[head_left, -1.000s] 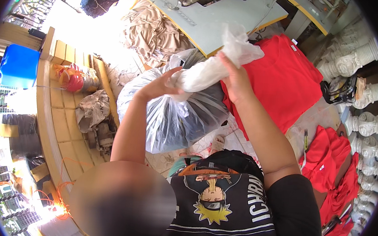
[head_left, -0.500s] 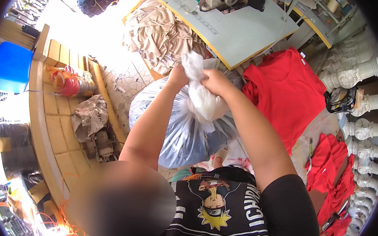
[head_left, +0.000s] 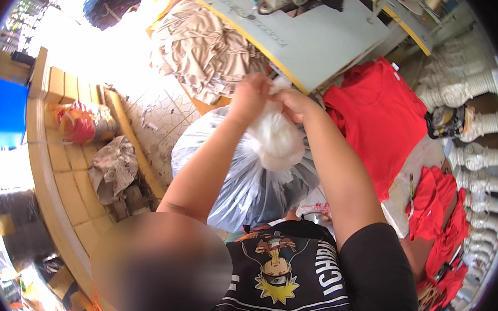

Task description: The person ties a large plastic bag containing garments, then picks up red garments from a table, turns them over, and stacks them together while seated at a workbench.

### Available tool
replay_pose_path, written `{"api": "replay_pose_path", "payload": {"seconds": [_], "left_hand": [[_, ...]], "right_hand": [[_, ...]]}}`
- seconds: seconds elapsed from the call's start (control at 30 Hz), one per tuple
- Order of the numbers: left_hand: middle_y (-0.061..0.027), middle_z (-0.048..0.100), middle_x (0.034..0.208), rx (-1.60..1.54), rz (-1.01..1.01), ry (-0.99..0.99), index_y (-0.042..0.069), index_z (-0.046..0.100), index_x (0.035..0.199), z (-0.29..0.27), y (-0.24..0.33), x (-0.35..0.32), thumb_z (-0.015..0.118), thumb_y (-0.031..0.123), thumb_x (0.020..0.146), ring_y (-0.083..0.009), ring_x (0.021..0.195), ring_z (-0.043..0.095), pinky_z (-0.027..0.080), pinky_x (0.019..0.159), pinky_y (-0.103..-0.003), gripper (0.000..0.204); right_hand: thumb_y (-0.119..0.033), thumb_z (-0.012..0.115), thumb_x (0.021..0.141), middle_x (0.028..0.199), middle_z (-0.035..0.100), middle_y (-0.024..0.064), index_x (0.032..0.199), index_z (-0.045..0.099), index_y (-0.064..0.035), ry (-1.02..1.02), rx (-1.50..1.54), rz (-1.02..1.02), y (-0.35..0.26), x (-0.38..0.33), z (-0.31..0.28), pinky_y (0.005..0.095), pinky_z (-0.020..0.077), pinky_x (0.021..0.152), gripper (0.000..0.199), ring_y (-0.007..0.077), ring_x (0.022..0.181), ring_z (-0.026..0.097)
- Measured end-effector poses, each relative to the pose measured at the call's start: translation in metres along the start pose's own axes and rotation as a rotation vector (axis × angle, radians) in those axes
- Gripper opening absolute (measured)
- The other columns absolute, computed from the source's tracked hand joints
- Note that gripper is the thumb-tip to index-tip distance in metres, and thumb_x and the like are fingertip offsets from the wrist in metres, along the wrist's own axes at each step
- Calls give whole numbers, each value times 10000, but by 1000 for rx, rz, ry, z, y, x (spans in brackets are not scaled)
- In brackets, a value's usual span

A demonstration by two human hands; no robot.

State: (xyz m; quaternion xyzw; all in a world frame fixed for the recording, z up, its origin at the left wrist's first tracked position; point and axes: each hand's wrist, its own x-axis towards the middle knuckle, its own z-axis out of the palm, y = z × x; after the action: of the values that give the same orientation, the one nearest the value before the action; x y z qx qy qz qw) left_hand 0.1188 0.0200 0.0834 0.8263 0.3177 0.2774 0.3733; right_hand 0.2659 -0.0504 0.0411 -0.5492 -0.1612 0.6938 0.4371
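Observation:
A big, full translucent plastic bag [head_left: 229,180] stands in front of me, with dark blue-grey contents showing through its lower part. Its gathered white neck [head_left: 276,140] is twisted together and bunched upward. My right hand [head_left: 295,105] is closed around the upper end of that neck, from the right side. On the left, my left hand [head_left: 250,100] has its fingers curled in at the neck's top, close to the right hand. Its fingertips are slightly blurred, and the plastic between the two hands is partly hidden.
Beige cloth [head_left: 202,49] lies heaped beyond the bag, beside a grey sewing table [head_left: 321,50] with a sewing machine. Red garments [head_left: 375,118] lie at the right, along a white balustrade [head_left: 477,156]. A tan tiled ledge [head_left: 72,171] holds a crumpled sack [head_left: 113,168].
My left hand has moved right and a little up, over the top of the bag's neck. My right hand has shifted slightly to the right. The loose plastic end is now mostly covered.

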Motion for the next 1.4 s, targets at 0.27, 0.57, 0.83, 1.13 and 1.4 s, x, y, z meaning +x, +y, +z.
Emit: {"api": "replay_pose_path", "payload": {"seconds": [0.27, 0.57, 0.83, 1.13, 1.4], "left_hand": [[-157, 628, 1001, -171, -455, -456, -51, 534, 1168, 14, -30, 3, 716, 343, 757, -183, 895, 600, 469, 791, -305, 598], [-59, 630, 671, -166, -285, -195, -13, 647, 792, -13, -20, 0, 730, 174, 738, -111, 582, 535, 433, 545, -266, 212], [-50, 615, 824, -280, -106, -301, 24, 588, 848, 1, -53, -6, 660, 110, 808, -109, 720, 524, 444, 645, -257, 119], [-99, 590, 963, -162, -258, -387, -8, 524, 1079, -9, -33, -2, 493, 200, 914, -182, 837, 568, 464, 717, -315, 268], [-36, 547, 829, -213, -347, -514, 21, 547, 1023, -25, -18, 8, 514, 240, 909, -117, 748, 517, 436, 659, -263, 249]], "right_hand": [[-326, 666, 789, 1278, 475, 243, 1324, 363, 48, 281, -1094, -766, 25, -121, 68, 352, 400, 962, 719, 303, 1168, 499], [-302, 602, 781, 944, 653, 185, 978, 635, -4, 568, -1128, -320, 13, -66, 54, 428, 497, 772, 359, 332, 906, 633], [-196, 643, 720, 955, 654, 187, 915, 649, 6, 715, -935, -207, 8, -43, 60, 417, 519, 745, 281, 318, 904, 645], [-346, 590, 731, 1295, 499, 94, 1116, 612, -63, 664, -1293, -702, 67, -65, 93, 533, 188, 1046, 478, 294, 1299, 318], [-316, 480, 823, 1323, 481, 70, 1223, 555, -117, 616, -1732, -589, 67, -36, 101, 595, 102, 1043, 453, 211, 1295, 338]]}}
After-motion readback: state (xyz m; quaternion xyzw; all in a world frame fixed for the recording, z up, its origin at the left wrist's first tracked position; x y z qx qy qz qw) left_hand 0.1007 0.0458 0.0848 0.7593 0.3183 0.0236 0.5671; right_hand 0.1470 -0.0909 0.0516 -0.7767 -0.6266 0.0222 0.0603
